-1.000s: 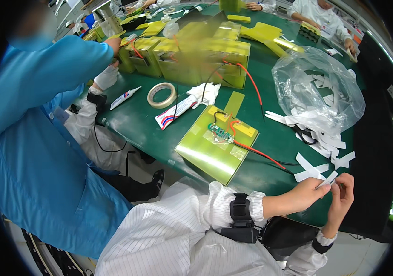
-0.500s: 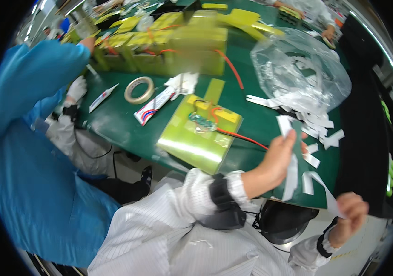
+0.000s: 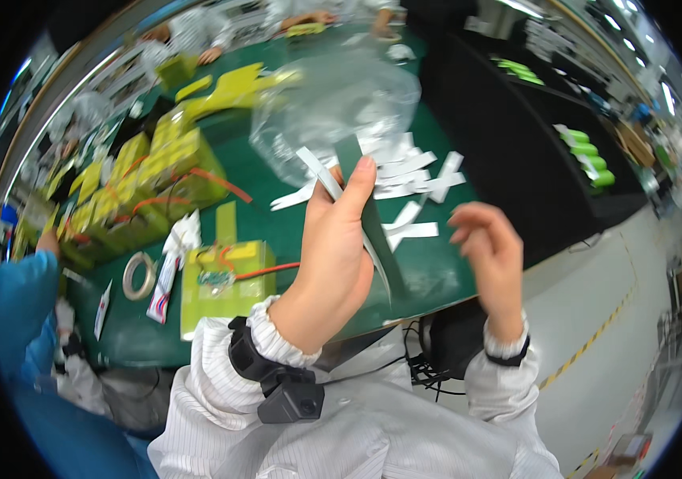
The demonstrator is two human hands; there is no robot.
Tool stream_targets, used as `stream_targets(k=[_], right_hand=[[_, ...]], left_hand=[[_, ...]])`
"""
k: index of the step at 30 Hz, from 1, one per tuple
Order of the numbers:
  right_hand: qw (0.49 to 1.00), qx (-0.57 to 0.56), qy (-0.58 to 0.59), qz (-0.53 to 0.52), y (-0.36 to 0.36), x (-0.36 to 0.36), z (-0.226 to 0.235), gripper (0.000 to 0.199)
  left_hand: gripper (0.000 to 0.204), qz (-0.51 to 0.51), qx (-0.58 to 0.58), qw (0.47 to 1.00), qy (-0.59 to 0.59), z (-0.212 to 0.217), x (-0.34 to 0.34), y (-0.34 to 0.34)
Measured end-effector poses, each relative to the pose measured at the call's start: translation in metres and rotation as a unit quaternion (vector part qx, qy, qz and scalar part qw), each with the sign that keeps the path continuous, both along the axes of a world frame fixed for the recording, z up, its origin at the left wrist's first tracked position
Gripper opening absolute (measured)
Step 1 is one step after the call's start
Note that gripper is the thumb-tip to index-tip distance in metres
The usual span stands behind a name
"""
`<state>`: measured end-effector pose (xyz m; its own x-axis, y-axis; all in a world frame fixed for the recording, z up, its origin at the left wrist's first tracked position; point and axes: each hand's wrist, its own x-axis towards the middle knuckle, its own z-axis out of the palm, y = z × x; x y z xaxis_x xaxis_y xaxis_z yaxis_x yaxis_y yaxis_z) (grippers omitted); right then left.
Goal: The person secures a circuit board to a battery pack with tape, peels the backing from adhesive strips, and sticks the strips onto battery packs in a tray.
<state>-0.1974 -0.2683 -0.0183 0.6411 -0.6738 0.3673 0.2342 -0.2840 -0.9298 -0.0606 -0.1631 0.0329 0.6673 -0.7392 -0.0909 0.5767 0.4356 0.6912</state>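
Note:
My left hand (image 3: 333, 255) is closed around a narrow white strip (image 3: 318, 173) and a wider dark grey-green strip (image 3: 381, 239), which hangs down past the wrist side. My right hand (image 3: 491, 251) is raised over the table's front edge, fingers loosely bent and apart, with nothing visible in it. Beyond my left hand lies a pile of white strips (image 3: 405, 169) by a clear plastic bag (image 3: 333, 104). To the left sits a yellow-green wrapped battery pack (image 3: 197, 299) with a small green circuit board (image 3: 215, 278) and a red wire (image 3: 269, 271).
Left on the green table (image 3: 137, 343) are a tape roll (image 3: 140, 276), a white tube (image 3: 164, 289), a smaller tube (image 3: 103, 310) and crumpled white tissue (image 3: 184, 231). Larger yellow-green packs (image 3: 161, 172) stand behind. A co-worker's blue sleeve (image 3: 17, 299) is at left; black surface (image 3: 508, 152) at right.
The view has turned to the right. My right hand held a white strip at the table's edge; it has let go and moved up. My left hand still grips its strips.

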Motion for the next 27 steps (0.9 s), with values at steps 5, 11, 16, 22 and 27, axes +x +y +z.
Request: stream_targets(k=[5,11,16,22,27], right_hand=[[0.996,-0.027,0.054,-0.065,0.035,-0.037,0.021,0.026],[0.988,-0.021,-0.008,-0.151,-0.003,-0.076,0.057,0.019],[0.968,-0.08,0.147,-0.189,-0.038,-0.109,0.085,0.007],[0.971,0.046,0.122,-0.202,-0.086,-0.146,0.076,0.034],[0.977,0.028,0.145,-0.152,-0.066,-0.097,0.123,0.012]], left_hand=[[0.023,-0.083,-0.008,0.994,-0.071,0.014,-0.037,-0.059],[0.027,-0.147,-0.089,0.975,-0.139,0.055,-0.082,-0.105],[0.024,-0.185,-0.156,0.964,-0.113,0.072,-0.101,-0.155],[0.017,-0.126,-0.296,0.941,-0.104,0.064,-0.127,-0.234],[0.043,-0.169,-0.187,0.96,-0.125,0.055,-0.092,-0.247]])
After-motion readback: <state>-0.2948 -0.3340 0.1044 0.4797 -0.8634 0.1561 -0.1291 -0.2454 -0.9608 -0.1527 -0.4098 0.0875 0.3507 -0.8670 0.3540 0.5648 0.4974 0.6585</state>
